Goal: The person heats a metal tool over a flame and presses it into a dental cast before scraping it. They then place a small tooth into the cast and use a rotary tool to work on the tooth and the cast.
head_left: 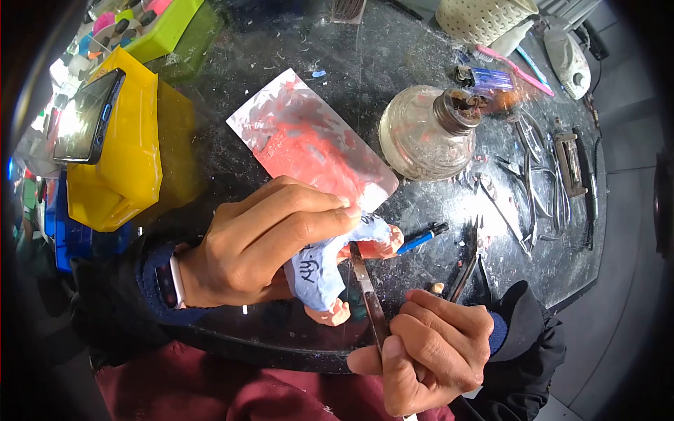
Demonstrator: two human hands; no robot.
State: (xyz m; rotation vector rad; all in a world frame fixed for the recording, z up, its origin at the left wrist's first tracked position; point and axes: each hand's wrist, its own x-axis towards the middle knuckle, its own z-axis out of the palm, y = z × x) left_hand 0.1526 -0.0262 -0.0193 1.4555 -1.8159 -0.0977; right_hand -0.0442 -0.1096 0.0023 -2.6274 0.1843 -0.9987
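My left hand (270, 235) is closed around a pale blue dental cast (319, 270) with dark handwriting on it and pink material along its edges. The palm side of the grip is hidden. In my right hand (435, 351) is a wax knife (371, 298) with a dark handle, held by closed fingers. Its metal tip reaches the reddish inner part of the cast, seemingly touching it. Just beyond my left fingers lies a white card (246, 119) smeared with pink and grey.
A glass spirit lamp (421, 137) stands right of the card, with a blue lighter (491, 78) behind it. Pliers (530, 175) and other metal tools lie at right, near a blue pen-like tool (419, 240). A phone (91, 119) leans on a yellow container (137, 151) at left.
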